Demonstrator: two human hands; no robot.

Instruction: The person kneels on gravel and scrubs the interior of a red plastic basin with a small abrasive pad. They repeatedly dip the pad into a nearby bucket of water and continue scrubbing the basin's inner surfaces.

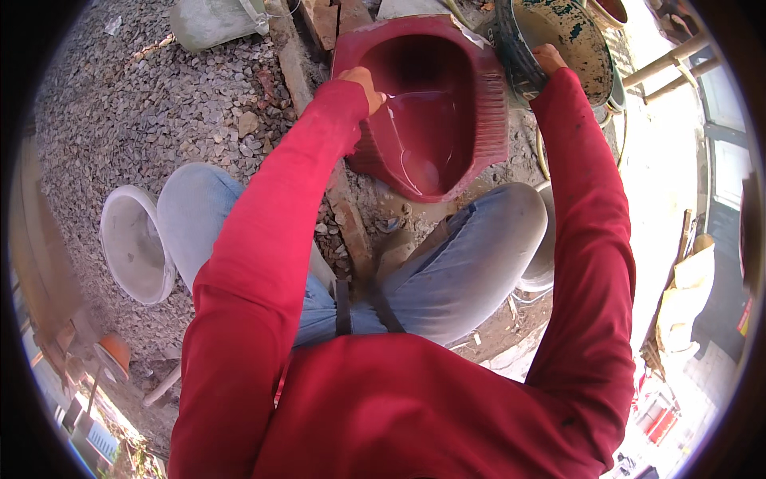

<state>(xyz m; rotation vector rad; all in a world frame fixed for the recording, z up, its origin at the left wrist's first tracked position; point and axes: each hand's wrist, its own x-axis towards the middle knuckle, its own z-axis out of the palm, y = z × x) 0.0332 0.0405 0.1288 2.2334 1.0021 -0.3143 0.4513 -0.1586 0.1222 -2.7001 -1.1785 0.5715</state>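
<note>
A dark red squat toilet pan (491,120) lies in front of my knees, its bowl wet and shiny. Over its left rim is my left hand (363,86), closed with the knuckles up. A small pale tip shows by the fingers; what they hold is hidden. My right hand (549,59) is wrapped round the dark rim of a round tub (586,48), which leans just beyond the pan's right side. The tub's inside is smeared with pale, dried residue and dark green patches.
Gravel (159,104) covers the ground on the left, edged by a wooden plank (351,219). A grey bucket (211,24) lies at the far left. One white bucket (137,243) stands beside my left knee; another pale container (541,247) is partly hidden behind my right knee.
</note>
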